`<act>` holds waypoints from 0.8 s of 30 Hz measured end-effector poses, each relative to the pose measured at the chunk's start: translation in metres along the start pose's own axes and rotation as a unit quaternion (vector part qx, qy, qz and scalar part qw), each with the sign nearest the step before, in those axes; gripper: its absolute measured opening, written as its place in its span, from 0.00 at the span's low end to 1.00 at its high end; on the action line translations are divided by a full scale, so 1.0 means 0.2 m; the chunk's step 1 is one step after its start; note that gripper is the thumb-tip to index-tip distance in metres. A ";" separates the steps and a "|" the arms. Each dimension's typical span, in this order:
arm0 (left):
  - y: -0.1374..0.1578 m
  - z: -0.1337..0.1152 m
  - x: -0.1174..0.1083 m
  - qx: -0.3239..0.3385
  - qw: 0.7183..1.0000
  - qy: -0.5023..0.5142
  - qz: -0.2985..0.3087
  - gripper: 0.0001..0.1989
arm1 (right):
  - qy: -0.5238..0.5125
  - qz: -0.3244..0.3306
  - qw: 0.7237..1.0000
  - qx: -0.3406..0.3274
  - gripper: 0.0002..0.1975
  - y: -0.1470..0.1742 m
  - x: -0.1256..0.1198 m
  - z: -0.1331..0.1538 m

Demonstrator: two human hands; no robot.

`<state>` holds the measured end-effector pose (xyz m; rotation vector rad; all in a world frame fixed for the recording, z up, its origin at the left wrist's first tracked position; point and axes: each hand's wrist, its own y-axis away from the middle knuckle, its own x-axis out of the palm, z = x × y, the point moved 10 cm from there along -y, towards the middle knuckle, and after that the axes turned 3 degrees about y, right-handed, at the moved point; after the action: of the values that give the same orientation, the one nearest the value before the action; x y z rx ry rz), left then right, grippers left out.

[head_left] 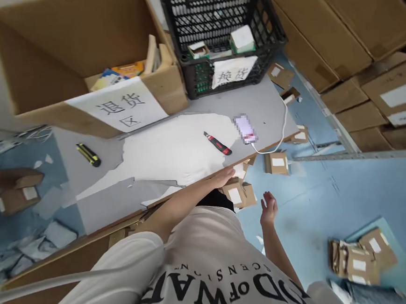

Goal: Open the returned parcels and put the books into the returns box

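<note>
Head view: left hand (pixel 226 174) flat, open on table edge (pixel 177 182) mid-frame; right hand (pixel 268 208) open, empty, could knock small boxes (pixel 239 193) below.

The bench (pixel 188 144) is grey with a white patch. On it lie a red and black knife (pixel 218 144) and a yellow and black knife (pixel 88 155). The crate (pixel 222 33) is black, the floor (pixel 350 192) light blue.
</note>
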<state>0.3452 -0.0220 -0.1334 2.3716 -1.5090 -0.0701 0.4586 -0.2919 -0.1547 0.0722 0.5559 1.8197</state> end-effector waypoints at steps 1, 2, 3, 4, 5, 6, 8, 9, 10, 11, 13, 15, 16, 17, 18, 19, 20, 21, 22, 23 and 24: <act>0.04 -0.03 -0.06 -0.009 1.000 -0.008 -0.018 0.40 | 0.012 0.029 0.999 -0.042 0.32 -0.04 0.11 0.10; 0.10 -0.07 -0.12 -0.011 0.999 -0.012 -0.036 0.41 | 0.024 0.059 0.994 -0.087 0.32 -0.06 0.23 0.20; 0.16 -0.12 -0.19 -0.001 0.998 -0.013 -0.057 0.41 | 0.033 0.090 0.987 -0.132 0.32 -0.08 0.36 0.31; 0.23 -0.18 -0.26 0.023 0.996 -0.009 -0.084 0.41 | 0.034 0.122 0.976 -0.175 0.32 -0.08 0.50 0.43; 0.31 -0.25 -0.34 0.057 0.992 -0.002 -0.115 0.40 | 0.027 0.157 0.964 -0.211 0.31 -0.07 0.64 0.53; 0.40 -0.31 -0.43 0.091 0.984 0.007 -0.152 0.39 | 0.012 0.195 0.950 -0.242 0.31 -0.05 0.78 0.63; 0.62 -0.39 -0.62 0.145 0.958 0.024 -0.248 0.39 | -0.022 0.274 0.918 -0.287 0.32 0.02 1.06 0.81; 0.74 -0.41 -0.71 0.167 0.938 0.031 -0.303 0.40 | -0.036 0.310 0.901 -0.300 0.33 0.07 1.20 0.88; 0.86 -0.42 -0.80 0.184 0.913 0.035 -0.362 0.42 | -0.044 0.341 0.887 -0.309 0.33 0.11 1.32 0.93; 0.99 -0.42 -0.89 0.198 0.885 0.038 -0.420 0.44 | -0.049 0.368 0.874 -0.314 0.34 0.16 1.44 0.97; 1.25 -0.38 -1.01 0.210 0.822 0.040 -0.528 0.48 | -0.044 0.414 0.852 -0.316 0.35 0.26 1.64 1.01; 1.49 -0.31 -1.06 0.210 0.762 0.040 -0.612 0.51 | -0.026 0.456 0.831 -0.316 0.36 0.37 1.82 1.00; 1.60 -0.28 -1.06 0.207 0.734 0.038 -0.646 0.51 | -0.014 0.478 0.820 -0.316 0.36 0.43 1.89 0.99; 1.70 -0.25 -1.05 0.204 0.707 0.035 -0.677 0.51 | -0.002 0.501 0.806 -0.316 0.35 0.50 1.96 0.97; 1.79 -0.22 -1.03 0.202 0.681 0.030 -0.703 0.50 | 0.008 0.525 0.790 -0.316 0.35 0.58 2.02 0.94; 1.89 -0.19 -1.00 0.200 0.656 0.026 -0.728 0.50 | 0.015 0.551 0.772 -0.316 0.35 0.67 2.07 0.92; 1.97 -0.16 -0.96 0.199 0.632 0.023 -0.749 0.50 | 0.021 0.578 0.752 -0.317 0.36 0.76 2.12 0.89; 2.05 -0.13 -0.92 0.198 0.610 0.023 -0.767 0.50 | 0.026 0.603 0.731 -0.318 0.36 0.85 2.15 0.87; 2.13 -0.10 -0.88 0.196 0.590 0.026 -0.783 0.51 | 0.032 0.625 0.711 -0.320 0.36 0.95 2.18 0.84; 2.20 -0.06 -0.84 0.194 0.571 0.031 -0.797 0.51 | 0.040 0.645 0.691 -0.324 0.36 1.04 2.20 0.82; 2.27 -0.02 -0.80 0.192 0.551 0.038 -0.811 0.51 | 0.048 0.661 0.673 -0.328 0.36 1.12 2.22 0.80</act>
<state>-0.1205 -0.0548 -0.0158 3.0263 1.2635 -0.0447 0.1664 0.1207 -0.0233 -0.1708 -0.3010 3.3760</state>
